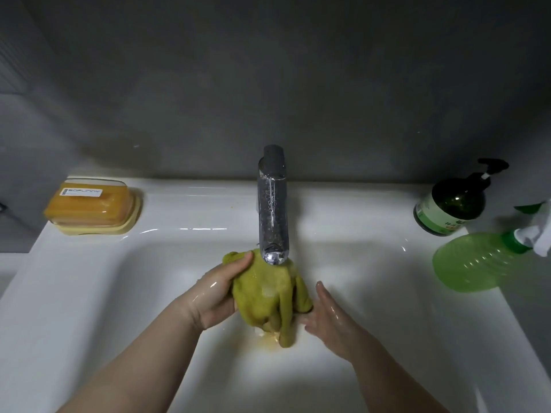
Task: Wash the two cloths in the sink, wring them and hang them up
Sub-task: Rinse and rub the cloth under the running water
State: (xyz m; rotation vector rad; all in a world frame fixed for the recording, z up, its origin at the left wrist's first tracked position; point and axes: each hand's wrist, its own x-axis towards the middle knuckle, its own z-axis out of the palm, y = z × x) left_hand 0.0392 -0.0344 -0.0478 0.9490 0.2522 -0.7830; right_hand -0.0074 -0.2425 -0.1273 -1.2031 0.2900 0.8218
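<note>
Here, cloth (268, 296): bunched and hanging under the tap (272, 210), over the sink (119, 293); its long axis runs from the spout down toward the person.
Left hand (214, 296): grips the upper end.
Right hand (328, 317): fingers straight, holding nothing, just beside the lower end.
Coming move: probably a short reach leftward onto that end.

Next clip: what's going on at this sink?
A person holds a green cloth in the white sink, right under the faucet. The left hand grips its bunched upper part. The right hand is open and wet beside the lower edge; contact is unclear. Only one cloth shows, not yet hung. A soap box sits on the left rim, a pump bottle and spray bottle on the right.
</note>
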